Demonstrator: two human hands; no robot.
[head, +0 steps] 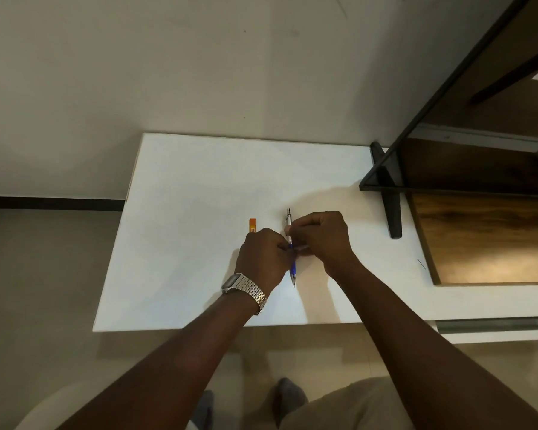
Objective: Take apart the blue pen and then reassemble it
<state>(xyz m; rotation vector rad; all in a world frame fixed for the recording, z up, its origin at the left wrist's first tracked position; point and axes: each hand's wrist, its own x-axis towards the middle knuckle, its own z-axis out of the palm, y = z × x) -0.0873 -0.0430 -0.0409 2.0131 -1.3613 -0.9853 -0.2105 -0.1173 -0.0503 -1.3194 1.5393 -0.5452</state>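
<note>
While both forearms reach out from the near edge of the frame, a metal watch is seen on the left wrist, nearest the viewer. Just beyond it, the pen is held over the white table, its blue barrel and fine tip pointing back toward the person, its silver clip end pointing away. The left hand is closed around the barrel's middle; the right hand is pinched shut on a thin pale part that crosses the pen at the join, though whether that part is already free cannot be told. Whether the pen rests on the table or is lifted clear cannot be told either.

The pen is judged to be light, stiff and smooth, so a firm pinch is called for; the blue grip section is best held still while the silver half is turned or pulled. Small inner parts may be expected to roll or spring away, and the tip is likely fragile.

Farther off, an orange block lies just beyond the left hand. A black leg stands at the far right.
</note>
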